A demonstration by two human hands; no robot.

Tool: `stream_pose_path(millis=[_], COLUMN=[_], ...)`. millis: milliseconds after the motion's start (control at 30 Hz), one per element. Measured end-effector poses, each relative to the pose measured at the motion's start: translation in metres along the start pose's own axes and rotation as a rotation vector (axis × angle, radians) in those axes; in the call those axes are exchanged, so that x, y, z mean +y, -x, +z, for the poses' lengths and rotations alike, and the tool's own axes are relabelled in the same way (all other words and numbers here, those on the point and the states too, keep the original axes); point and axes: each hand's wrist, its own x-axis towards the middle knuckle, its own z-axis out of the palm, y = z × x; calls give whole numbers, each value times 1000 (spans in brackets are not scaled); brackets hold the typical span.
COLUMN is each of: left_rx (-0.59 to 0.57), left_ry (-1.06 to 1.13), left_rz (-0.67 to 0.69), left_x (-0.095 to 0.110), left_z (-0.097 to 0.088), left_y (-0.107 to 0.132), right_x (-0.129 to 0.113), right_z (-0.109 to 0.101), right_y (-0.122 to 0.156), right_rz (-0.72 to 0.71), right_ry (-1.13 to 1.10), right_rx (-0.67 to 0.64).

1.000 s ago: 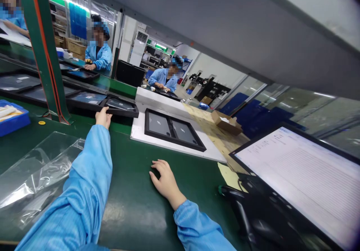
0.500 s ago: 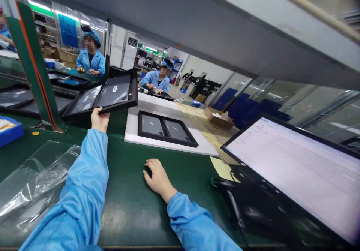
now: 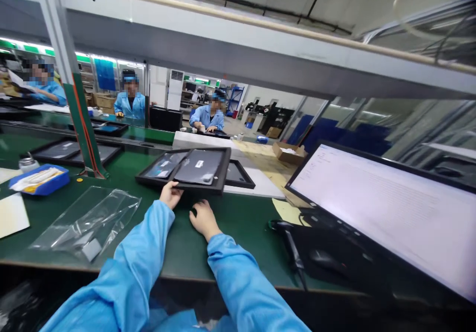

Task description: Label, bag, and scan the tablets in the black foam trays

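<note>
My left hand [image 3: 171, 195] grips the near edge of a black two-compartment tray [image 3: 224, 166], which is raised and tilted above the green bench. In each compartment lies a dark flat device that looks like a tablet [image 3: 197, 166], with a small white label. Just right of and below the tray's near edge is my right hand [image 3: 204, 218], resting near the bench surface with its fingers curved and apart, holding nothing. Behind the held tray, a second black tray [image 3: 243, 178] with a similar device sits partly hidden on a white board [image 3: 262, 185].
A monitor [image 3: 390, 213], a barcode scanner [image 3: 290, 242] and a mouse [image 3: 327, 261] stand at right. Clear plastic bags [image 3: 100, 213] and a blue bin [image 3: 48, 179] lie at left. A post [image 3: 80, 118] rises from the bench. Co-workers sit beyond, below an overhead shelf [image 3: 238, 49].
My left hand has carried the tray rightward from near the post, so it now overlaps the second tray. My right hand stays beside it. The camera view has shifted.
</note>
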Motion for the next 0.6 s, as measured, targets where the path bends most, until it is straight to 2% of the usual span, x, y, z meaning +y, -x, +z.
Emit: stream_pose_path(millis=[133, 333, 467, 600], left_rx=[-26, -58, -38, 24], left_ry=[-142, -239, -220, -188], left_rz=[-84, -40, -40, -99], left_x=[-31, -52, -65, -75], left_z=[-8, -24, -32, -35], left_y=[46, 116, 161, 195], right_x=[-15, -39, -50, -46], right_z=[-8, -17, -28, -23], right_y=[16, 69, 129, 217], right_rz=[96, 15, 9, -205], right_ry=[-46, -171, -200, -226], right_rx=[-25, -33, -148, -213])
